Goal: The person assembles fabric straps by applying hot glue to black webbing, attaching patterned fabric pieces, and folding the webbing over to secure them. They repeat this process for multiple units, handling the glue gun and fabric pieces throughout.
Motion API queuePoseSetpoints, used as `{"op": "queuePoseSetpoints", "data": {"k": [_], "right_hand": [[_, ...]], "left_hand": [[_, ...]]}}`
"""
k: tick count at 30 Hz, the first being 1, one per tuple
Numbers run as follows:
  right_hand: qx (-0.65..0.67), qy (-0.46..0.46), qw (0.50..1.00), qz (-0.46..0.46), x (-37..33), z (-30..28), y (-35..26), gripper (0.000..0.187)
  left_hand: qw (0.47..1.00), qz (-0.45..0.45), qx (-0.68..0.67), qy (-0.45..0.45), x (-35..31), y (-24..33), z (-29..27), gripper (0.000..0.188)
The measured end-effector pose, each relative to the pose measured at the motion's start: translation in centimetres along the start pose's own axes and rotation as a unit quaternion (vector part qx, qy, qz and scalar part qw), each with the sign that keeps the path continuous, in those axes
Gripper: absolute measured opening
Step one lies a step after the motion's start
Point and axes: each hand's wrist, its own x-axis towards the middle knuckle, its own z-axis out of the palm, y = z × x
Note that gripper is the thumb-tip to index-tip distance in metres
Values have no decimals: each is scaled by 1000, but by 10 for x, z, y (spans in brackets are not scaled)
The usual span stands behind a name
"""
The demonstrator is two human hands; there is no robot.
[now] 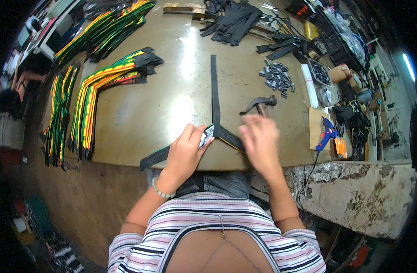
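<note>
As I look down through the head camera, the three-armed black strap (215, 91) lies on the tan tabletop (140, 123) with its join just beside the left fingertips. One arm runs straight out ahead of the fingers; the other two splay back to either side, the left one passing beneath the left hand (185, 148) and showing a thin green edge, the right one edged in yellow and leading toward the right hand (261, 139). Well out beyond the right fingers, I see a black crate (328, 37) filled with clear plastic bags (349, 38), and nearer to them a small tub (329, 83) of little dark pieces (318, 70). I find the left fingers closed together and clamped on the strap by its join, with a shiny pale-grey piece (205, 137) showing under them that I cannot make out. The right hand is blurred, its fingers bent over the end of the right strap arm; I cannot tell how far apart they are, or whether they touch the strap or the hammer (261, 103) just ahead of them.
</note>
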Motion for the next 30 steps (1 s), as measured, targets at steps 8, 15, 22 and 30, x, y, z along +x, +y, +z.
{"op": "queuePoseSetpoints", "data": {"k": [8,15,22,30], "right_hand": [[520,-33,852,50,130,-41,57,18],[497,254,815,156,318,-54,262,35],[83,212,968,109,327,56,222,33],[180,8,960,214,319,134,124,44]], "left_hand": [[971,-74,-206,100,-2,-5,-36,30],[817,-265,-509,56,-6,-32,-24,32],[884,-230,-407,34,-12,-33,-18,28],[877,-227,-422,21,-11,-33,-19,28]]}}
